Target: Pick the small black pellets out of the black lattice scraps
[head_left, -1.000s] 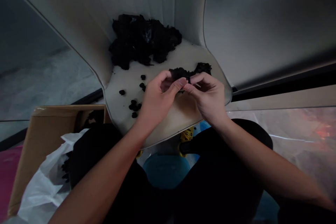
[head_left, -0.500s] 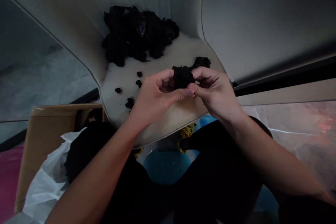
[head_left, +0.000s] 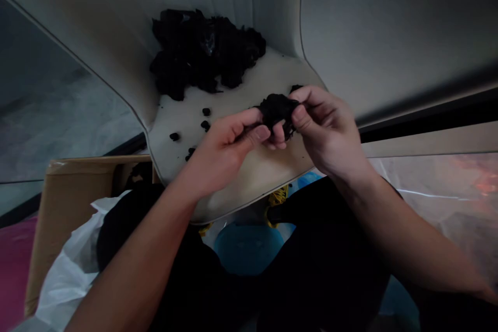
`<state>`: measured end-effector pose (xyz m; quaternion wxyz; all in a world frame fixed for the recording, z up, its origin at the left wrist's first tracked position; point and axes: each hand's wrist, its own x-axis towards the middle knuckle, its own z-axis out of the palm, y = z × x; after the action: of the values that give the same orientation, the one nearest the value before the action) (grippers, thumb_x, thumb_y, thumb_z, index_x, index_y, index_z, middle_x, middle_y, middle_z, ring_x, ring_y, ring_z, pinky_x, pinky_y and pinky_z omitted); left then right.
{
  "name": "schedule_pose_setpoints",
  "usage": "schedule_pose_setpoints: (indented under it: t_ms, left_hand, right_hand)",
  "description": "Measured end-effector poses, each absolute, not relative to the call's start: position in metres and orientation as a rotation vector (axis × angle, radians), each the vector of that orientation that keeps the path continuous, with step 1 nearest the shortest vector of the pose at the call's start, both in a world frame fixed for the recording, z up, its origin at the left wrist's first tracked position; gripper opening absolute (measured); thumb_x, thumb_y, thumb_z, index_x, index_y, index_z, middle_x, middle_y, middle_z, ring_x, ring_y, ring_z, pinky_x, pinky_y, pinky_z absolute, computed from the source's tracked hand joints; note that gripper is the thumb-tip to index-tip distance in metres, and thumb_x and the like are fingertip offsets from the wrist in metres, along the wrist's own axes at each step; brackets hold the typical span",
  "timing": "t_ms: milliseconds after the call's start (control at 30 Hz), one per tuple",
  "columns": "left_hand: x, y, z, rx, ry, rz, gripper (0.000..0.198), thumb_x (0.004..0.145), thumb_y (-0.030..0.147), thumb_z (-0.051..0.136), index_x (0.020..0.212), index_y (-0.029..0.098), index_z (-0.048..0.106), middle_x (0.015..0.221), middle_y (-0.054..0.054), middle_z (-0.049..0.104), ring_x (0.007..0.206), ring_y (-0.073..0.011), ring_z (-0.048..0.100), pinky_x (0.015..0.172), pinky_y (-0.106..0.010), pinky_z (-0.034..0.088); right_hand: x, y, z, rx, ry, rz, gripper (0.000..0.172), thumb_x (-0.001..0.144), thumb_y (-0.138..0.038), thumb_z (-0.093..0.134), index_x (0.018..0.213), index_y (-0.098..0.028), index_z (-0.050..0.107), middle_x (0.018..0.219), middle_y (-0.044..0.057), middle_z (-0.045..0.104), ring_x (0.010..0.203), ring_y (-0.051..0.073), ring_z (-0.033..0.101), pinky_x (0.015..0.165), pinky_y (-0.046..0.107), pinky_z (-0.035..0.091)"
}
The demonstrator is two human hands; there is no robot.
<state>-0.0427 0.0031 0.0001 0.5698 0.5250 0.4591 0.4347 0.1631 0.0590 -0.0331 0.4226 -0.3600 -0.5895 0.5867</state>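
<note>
Between my two hands, above the front right of a pale chair seat [head_left: 249, 176], is a crumpled black piece of soft material [head_left: 277, 108]; its exact kind I cannot make out. My left hand [head_left: 237, 140] grips its left side, with fingers reaching underneath. At its right end, my right hand [head_left: 322, 122] pinches it between thumb and forefinger. Part of another black scrap [head_left: 296, 88] shows behind the right fingers. A heap of similar black crumpled pieces [head_left: 206, 54] lies against the chair's back. Several small black lumps [head_left: 206, 112] are scattered left of my hands.
An open cardboard box [head_left: 70, 192] stands at the left, beside a white plastic bag [head_left: 70, 264]. Below the seat are a blue basin-like object [head_left: 249, 249] and a yellow shoe [head_left: 278, 197]. A grey panel [head_left: 389, 36] rises at the right.
My right hand has moved slightly right and turned, pulling the black piece's end along. Left fingers now show beneath the piece, and the left thumb has slid left.
</note>
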Motion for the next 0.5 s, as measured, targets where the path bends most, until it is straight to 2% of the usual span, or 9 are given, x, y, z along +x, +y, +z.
schedule_pose_setpoints:
  t_ms: [167, 267, 333, 400, 500]
  left_hand:
    - [-0.049, 0.006, -0.005, 1.293, 1.169, 1.047, 0.022, 0.111, 0.023, 0.064, 0.099, 0.025, 0.083, 0.092, -0.005, 0.083, 0.088, -0.0211, 0.078, 0.086, -0.036, 0.069]
    - [-0.063, 0.008, -0.011, 1.314, 1.476, 1.203, 0.024, 0.111, 0.024, 0.064, 0.096, 0.028, 0.082, 0.087, -0.003, 0.079, 0.081, -0.0205, 0.073, 0.080, -0.037, 0.064]
    - [-0.077, 0.008, -0.011, 1.325, 1.644, 1.295, 0.023, 0.110, 0.025, 0.067, 0.093, 0.029, 0.081, 0.087, -0.002, 0.079, 0.082, -0.0204, 0.070, 0.082, -0.039, 0.060]
    - [-0.091, 0.008, -0.008, 1.365, 1.720, 1.237, 0.016, 0.104, 0.021, 0.074, 0.094, 0.030, 0.083, 0.091, 0.000, 0.082, 0.086, -0.0214, 0.070, 0.084, -0.039, 0.058]
    - [-0.104, 0.008, -0.006, 1.473, 1.807, 1.001, 0.009, 0.092, 0.020, 0.086, 0.095, 0.029, 0.088, 0.091, -0.002, 0.084, 0.085, -0.0244, 0.071, 0.080, -0.040, 0.054]
  right_hand:
    - [0.161, 0.064, -0.039, -0.847, -1.454, 1.427, 0.043, 0.096, -0.067, 0.090, 0.096, -0.028, 0.072, 0.087, 0.000, 0.067, 0.073, 0.017, 0.064, 0.068, 0.036, 0.057]
    - [0.171, 0.073, -0.035, -0.822, -1.373, 1.247, 0.040, 0.100, -0.065, 0.087, 0.092, -0.030, 0.070, 0.083, 0.000, 0.061, 0.065, 0.016, 0.056, 0.059, 0.034, 0.050]
    - [0.181, 0.080, -0.029, -0.827, -1.347, 1.171, 0.038, 0.101, -0.061, 0.086, 0.088, -0.030, 0.068, 0.081, 0.001, 0.060, 0.063, 0.017, 0.053, 0.057, 0.035, 0.047]
    - [0.188, 0.085, -0.025, -0.880, -1.394, 1.193, 0.039, 0.100, -0.061, 0.087, 0.087, -0.030, 0.067, 0.083, 0.003, 0.062, 0.072, 0.021, 0.060, 0.064, 0.039, 0.053]
    - [0.188, 0.086, -0.027, -0.938, -1.482, 1.289, 0.044, 0.098, -0.069, 0.085, 0.091, -0.030, 0.065, 0.091, 0.004, 0.067, 0.099, 0.030, 0.074, 0.083, 0.046, 0.063]
